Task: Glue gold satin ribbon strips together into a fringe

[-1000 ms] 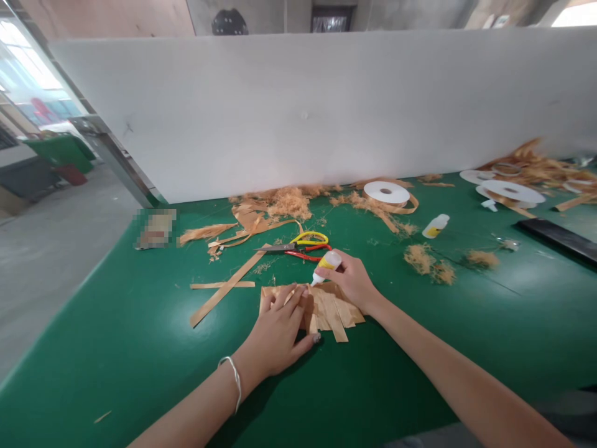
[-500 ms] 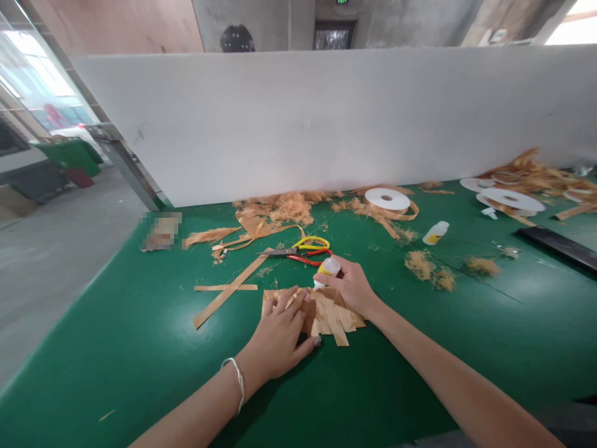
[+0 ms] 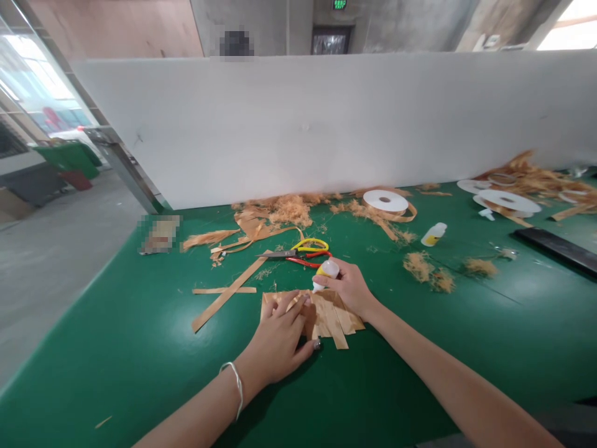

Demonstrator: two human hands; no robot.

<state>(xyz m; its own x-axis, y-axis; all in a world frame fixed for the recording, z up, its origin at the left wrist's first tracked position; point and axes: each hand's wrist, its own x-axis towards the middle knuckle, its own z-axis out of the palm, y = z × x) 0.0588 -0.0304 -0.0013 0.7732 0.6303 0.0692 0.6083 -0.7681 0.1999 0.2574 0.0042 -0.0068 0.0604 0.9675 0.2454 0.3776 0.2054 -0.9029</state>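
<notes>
Left hand [image 3: 278, 339]: spread flat, hiding some strips [image 3: 332, 316] | right hand [image 3: 352, 286]: gripping bottle [image 3: 329, 269] (nozzle [image 3: 318, 288] contact unclear)

Scissors [image 3: 291, 254] block the way beyond the held bottle [image 3: 328, 269]

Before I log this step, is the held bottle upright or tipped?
Tipped: the bottle in the right hand slants, its nozzle pointing down toward the strips, its base raised.

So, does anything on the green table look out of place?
Untidy, yes: shredded tan fibre lies near the white board, with stray tufts by the unheld bottle. One strip juts past the near edge of the tan piece under the left hand, looking uneven. No clear spill.
</notes>
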